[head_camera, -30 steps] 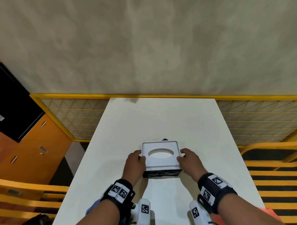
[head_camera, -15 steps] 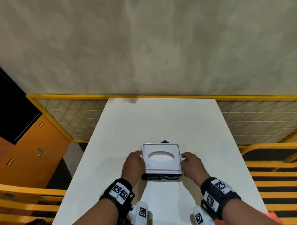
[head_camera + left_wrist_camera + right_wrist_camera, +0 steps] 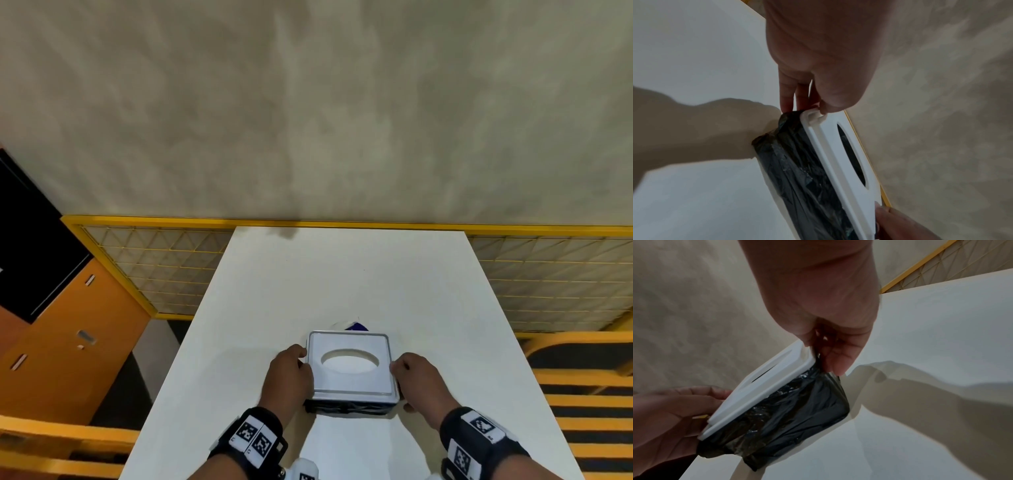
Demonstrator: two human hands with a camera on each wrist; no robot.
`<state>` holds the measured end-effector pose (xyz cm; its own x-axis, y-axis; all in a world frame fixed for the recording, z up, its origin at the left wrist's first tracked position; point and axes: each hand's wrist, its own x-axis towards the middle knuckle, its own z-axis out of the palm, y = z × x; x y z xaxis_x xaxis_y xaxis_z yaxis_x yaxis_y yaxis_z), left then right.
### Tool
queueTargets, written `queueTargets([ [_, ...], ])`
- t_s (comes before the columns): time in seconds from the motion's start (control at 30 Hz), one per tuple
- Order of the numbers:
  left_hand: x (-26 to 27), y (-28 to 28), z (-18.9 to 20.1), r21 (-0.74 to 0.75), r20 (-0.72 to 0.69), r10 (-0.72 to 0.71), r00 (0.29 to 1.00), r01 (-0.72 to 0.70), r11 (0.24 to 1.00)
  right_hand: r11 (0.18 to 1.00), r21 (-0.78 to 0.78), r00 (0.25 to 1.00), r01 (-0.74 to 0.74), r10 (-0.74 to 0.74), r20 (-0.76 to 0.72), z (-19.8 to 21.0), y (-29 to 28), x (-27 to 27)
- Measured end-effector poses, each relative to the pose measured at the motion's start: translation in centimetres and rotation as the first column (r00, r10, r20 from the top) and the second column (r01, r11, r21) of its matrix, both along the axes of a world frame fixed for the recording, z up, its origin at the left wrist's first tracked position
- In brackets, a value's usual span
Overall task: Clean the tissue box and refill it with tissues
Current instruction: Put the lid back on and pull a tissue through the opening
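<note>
Between the earlier head view and this one, both hands have slid slightly toward the person along the sides of the tissue box, which has itself barely shifted on the white table. Left hand — fingers curled against the box's left side, thumb tip on the corner of the white lid, fingertips on the black plastic wrap below it. Right hand — clasps the right side in the same way, its fingertips pinching where the lid's edge meets the wrap. Box: square, upright, standing on the table's near half between the two hands; white lid with an oval opening on top, its body covered in crinkled black plastic. A small blue-and-white item peeks out just behind the box; what it is cannot be told. Yellow mesh fencing runs beyond the table's far edge, with an orange cabinet at left.
</note>
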<state>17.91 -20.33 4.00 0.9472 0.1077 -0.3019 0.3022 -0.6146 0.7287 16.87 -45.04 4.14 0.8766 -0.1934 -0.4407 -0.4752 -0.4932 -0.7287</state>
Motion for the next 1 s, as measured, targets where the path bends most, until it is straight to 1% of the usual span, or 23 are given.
queueTargets([
  [0.07, 0.1, -0.2, 0.0, 0.0, 0.001, 0.013, 1.0, -0.013, 1.0, 0.999, -0.04, 1.0, 0.01, -0.009, 0.021, -0.3, 0.0, 0.1],
  [0.23, -0.1, -0.4, 0.3, -0.052, -0.006, 0.051, 0.999, -0.052, 0.997, 0.992, -0.129, 0.997, 0.001, 0.008, 0.07, -0.9, 0.2, 0.4],
  [0.4, -0.4, -0.1, 0.9, -0.082, -0.011, 0.031, 0.999, -0.032, 0.996, 0.989, -0.151, 0.996, 0.0, 0.013, 0.083, -1.1, 0.5, 0.5],
  [0.47, -0.5, -0.2, 0.9, -0.082, -0.01, 0.031, 0.999, -0.032, 0.996, 0.991, -0.135, 0.997, 0.017, -0.006, 0.079, -1.0, 0.6, 0.5],
  [0.57, -1.0, -0.4, 1.3, -0.064, 0.011, -0.013, 1.0, 0.013, 0.998, 0.991, -0.131, 0.996, 0.019, -0.007, 0.09, -0.8, 0.5, 0.4],
  [0.63, -1.7, -0.5, 1.4, -0.1, 0.027, -0.035, 0.999, 0.037, 0.994, 0.988, -0.153, 0.991, -0.002, 0.023, 0.131, -0.4, 0.1, 0.4],
  [0.67, -2.1, -0.5, 1.2, -0.139, 0.025, -0.067, 0.997, 0.07, 0.988, 0.981, -0.192, 0.983, -0.028, 0.061, 0.17, -0.5, -0.2, 0.4],
  [0.7, -2.4, -0.5, 0.9, -0.158, 0.021, -0.119, 0.993, 0.121, 0.98, 0.96, -0.275, 0.973, -0.054, 0.113, 0.203, -0.2, -0.3, 0.4],
  [0.73, -2.6, -0.6, 0.5, -0.122, 0.011, -0.186, 0.983, 0.186, 0.975, 0.924, -0.373, 0.947, -0.079, 0.187, 0.262, 0.0, -0.3, 0.5],
  [0.77, -2.7, -0.7, -0.1, -0.06, -0.006, -0.246, 0.969, 0.245, 0.968, 0.869, -0.48, 0.903, -0.118, 0.296, 0.313, 0.6, 0.0, 0.6],
  [0.8, -2.8, -0.9, -0.5, 0.0, -0.024, -0.288, 0.957, 0.288, 0.958, 0.803, -0.57, 0.841, -0.177, 0.424, 0.336, 1.0, 0.5, 0.8],
  [0.83, -2.9, -1.2, -0.8, 0.041, -0.047, -0.308, 0.95, 0.31, 0.95, 0.712, -0.657, 0.779, -0.248, 0.549, 0.302, 1.3, 1.1, 1.2],
  [0.87, -3.0, -1.6, -1.0, 0.057, -0.065, -0.316, 0.947, 0.319, 0.946, 0.61, -0.718, 0.719, -0.335, 0.658, 0.223, 1.6, 1.9, 1.7],
  [0.9, -3.1, -1.9, -1.2, 0.058, -0.077, -0.31, 0.947, 0.315, 0.947, 0.506, -0.753, 0.668, -0.42, 0.734, 0.12, 1.9, 2.7, 2.3],
  [0.93, -3.2, -2.0, -1.2, 0.057, -0.088, -0.304, 0.948, 0.31, 0.949, 0.424, -0.76, 0.622, -0.492, 0.783, 0.034, 2.1, 3.4, 2.9],
  [1.0, -3.2, -1.9, -1.2, 0.068, -0.098, -0.302, 0.948, 0.309, 0.949, 0.303, -0.773, 0.549, -0.557, 0.833, -0.069, 2.3, 4.2, 4.4],
])
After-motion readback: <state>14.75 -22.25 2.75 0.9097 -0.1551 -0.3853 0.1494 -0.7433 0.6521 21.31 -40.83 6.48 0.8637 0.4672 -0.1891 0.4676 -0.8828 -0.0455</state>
